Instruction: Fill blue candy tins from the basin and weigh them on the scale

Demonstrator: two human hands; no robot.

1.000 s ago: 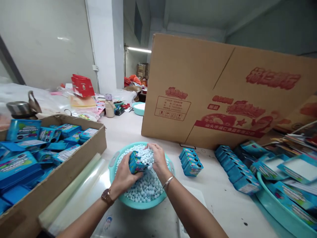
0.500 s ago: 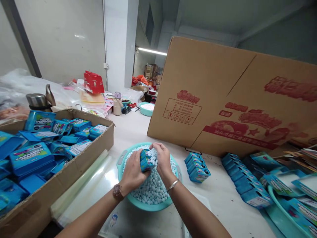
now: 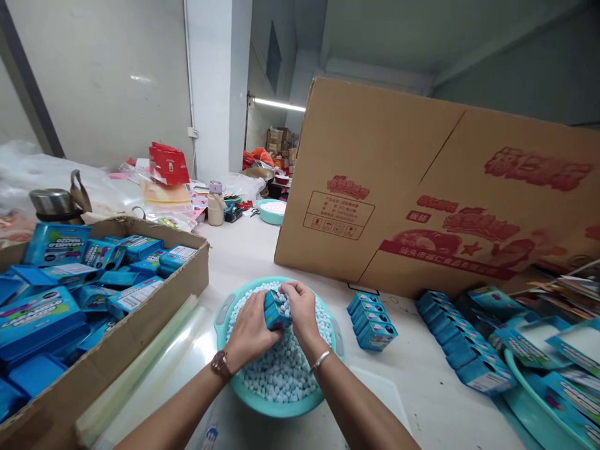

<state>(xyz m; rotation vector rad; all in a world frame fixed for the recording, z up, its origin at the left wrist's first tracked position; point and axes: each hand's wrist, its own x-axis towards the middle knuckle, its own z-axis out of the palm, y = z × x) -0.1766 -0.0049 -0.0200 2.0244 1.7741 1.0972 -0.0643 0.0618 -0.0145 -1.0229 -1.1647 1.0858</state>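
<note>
Over a turquoise basin [image 3: 276,409] heaped with small pale candies [image 3: 281,375], my left hand [image 3: 250,331] grips a few small blue candy boxes [image 3: 273,310] held side by side. Their openings face right. My right hand [image 3: 302,310] is closed at those openings, fingers curled against a few pale candies there. Its palm side is hidden from me. Just right of the basin, a short row of blue boxes [image 3: 372,322] stands on the table. A longer row of the same boxes [image 3: 464,344] lies farther right.
An open carton [image 3: 154,306] full of blue boxes stands on the left, beside a clear plastic sheet [image 3: 154,369]. A large cardboard box [image 3: 398,187] rises behind the basin. Another turquoise basin [image 3: 539,400] with blue packaging sits at right. A bottle [image 3: 216,206] stands farther back.
The heap of candies at the boxes' openings has shrunk, and my right fingers have come closer to the boxes. The view has shifted slightly; my left hand keeps its hold.
</note>
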